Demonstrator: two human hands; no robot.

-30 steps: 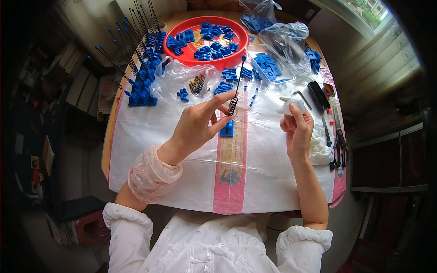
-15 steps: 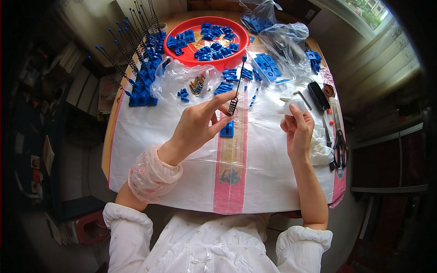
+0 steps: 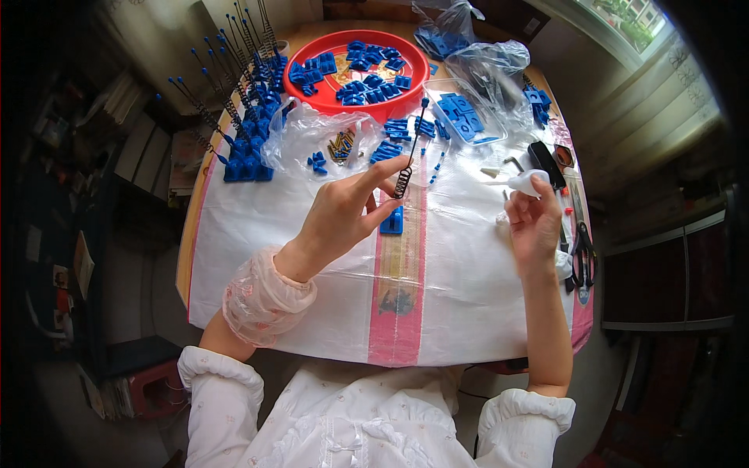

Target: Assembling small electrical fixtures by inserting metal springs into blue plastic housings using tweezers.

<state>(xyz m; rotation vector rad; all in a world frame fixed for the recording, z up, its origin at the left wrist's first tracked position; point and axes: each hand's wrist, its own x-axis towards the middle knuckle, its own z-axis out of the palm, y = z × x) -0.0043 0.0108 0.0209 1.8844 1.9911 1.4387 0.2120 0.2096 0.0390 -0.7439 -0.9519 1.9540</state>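
My left hand (image 3: 347, 214) is raised over the table and pinches a thin black rod with a coiled spring at its lower end and a blue tip on top (image 3: 411, 150). Just under it a small blue plastic block (image 3: 392, 221) lies on the white sheet (image 3: 468, 288). My right hand (image 3: 533, 221) is to the right, fingers curled on a small white bottle with a pointed nozzle (image 3: 521, 183).
A red round tray (image 3: 324, 101) of blue parts stands at the back. Finished blue blocks with upright rods (image 3: 242, 117) crowd the back left. Clear bags with blue parts and brass screws (image 3: 343, 144), a clear box (image 3: 464, 117), black scissors (image 3: 581, 253) at right.
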